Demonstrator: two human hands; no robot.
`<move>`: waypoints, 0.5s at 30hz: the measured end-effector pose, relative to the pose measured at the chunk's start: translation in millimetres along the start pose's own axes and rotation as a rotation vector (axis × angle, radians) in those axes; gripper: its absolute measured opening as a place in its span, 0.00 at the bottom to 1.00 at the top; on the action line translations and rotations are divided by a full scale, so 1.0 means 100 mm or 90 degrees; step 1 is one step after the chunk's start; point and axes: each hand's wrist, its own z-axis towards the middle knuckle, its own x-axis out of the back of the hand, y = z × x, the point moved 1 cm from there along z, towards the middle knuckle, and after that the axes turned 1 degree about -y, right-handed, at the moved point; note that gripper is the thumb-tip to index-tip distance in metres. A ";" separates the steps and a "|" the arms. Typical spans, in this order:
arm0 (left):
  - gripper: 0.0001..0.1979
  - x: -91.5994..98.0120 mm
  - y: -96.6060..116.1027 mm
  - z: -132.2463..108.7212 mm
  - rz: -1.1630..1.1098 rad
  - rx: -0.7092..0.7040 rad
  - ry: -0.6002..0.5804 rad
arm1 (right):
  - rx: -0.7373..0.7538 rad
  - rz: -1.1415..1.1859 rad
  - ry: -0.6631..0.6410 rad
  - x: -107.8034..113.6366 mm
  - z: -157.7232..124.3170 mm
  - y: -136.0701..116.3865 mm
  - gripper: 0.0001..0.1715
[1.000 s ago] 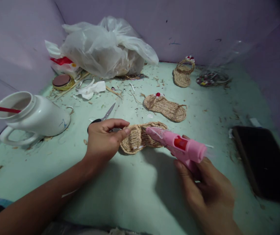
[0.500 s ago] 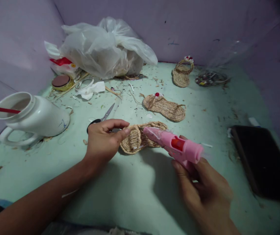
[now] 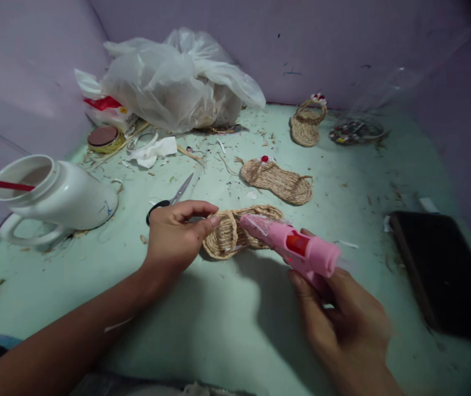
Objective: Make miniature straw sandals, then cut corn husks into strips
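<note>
My left hand [image 3: 179,234] pinches the edge of a small woven straw slipper [image 3: 221,242] between thumb and forefinger. The slipper lies on the pale green table, a braided strap across its front part. In my right hand [image 3: 346,324] is a pink glue gun [image 3: 288,242], its fingers wrapped around the handle. The gun's tip meets or hovers just by the strap, over the slipper's middle; contact cannot be made out. Part of the slipper is hidden beneath the gun. Just behind lies another woven slipper [image 3: 278,181] with a red and white bead trim.
Scissors [image 3: 173,201] lie behind my left hand. A white mug [image 3: 82,195] with a red stick stands at left. At the back are a plastic bag [image 3: 169,82], a round jar [image 3: 104,138] and a third slipper [image 3: 306,132]. A black phone [image 3: 441,275] lies at right.
Both hands and the slipper stay almost where they were. The glue gun has shifted very slightly, its tip a touch further left.
</note>
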 end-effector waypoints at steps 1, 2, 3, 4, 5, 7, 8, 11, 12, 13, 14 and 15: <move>0.08 0.00 0.00 0.00 -0.001 -0.002 -0.001 | 0.007 -0.006 -0.003 0.00 0.00 -0.01 0.04; 0.08 0.00 0.00 0.00 0.000 -0.006 -0.002 | 0.014 -0.016 -0.011 -0.01 0.00 -0.01 0.04; 0.07 0.00 0.00 0.00 0.003 -0.010 -0.002 | 0.021 -0.025 -0.018 -0.01 0.01 -0.02 0.04; 0.07 0.00 0.00 0.00 0.005 -0.013 -0.002 | 0.023 -0.030 -0.021 -0.02 0.01 -0.03 0.04; 0.07 -0.01 -0.01 0.00 0.005 -0.014 -0.003 | 0.025 -0.031 -0.022 -0.02 0.01 -0.03 0.04; 0.07 -0.01 0.00 -0.01 0.000 -0.006 -0.007 | 0.027 -0.027 -0.026 -0.02 0.00 -0.04 0.05; 0.08 -0.01 0.00 -0.01 -0.002 -0.002 -0.009 | 0.028 -0.025 -0.028 -0.03 0.00 -0.04 0.05; 0.08 -0.01 0.00 -0.01 -0.004 0.000 -0.009 | 0.029 -0.027 -0.035 -0.02 -0.01 -0.03 0.05; 0.08 -0.01 0.00 -0.02 -0.004 0.000 -0.009 | 0.030 -0.029 -0.037 -0.02 -0.01 -0.03 0.05; 0.08 -0.01 0.00 -0.02 -0.005 0.001 -0.011 | 0.030 -0.031 -0.038 -0.02 -0.02 -0.03 0.05; 0.08 -0.01 0.00 -0.02 -0.006 0.002 -0.011 | 0.029 -0.033 -0.039 -0.02 -0.02 -0.03 0.05; 0.08 -0.01 0.00 -0.02 -0.008 0.003 -0.012 | 0.028 -0.035 -0.041 -0.02 -0.02 -0.03 0.05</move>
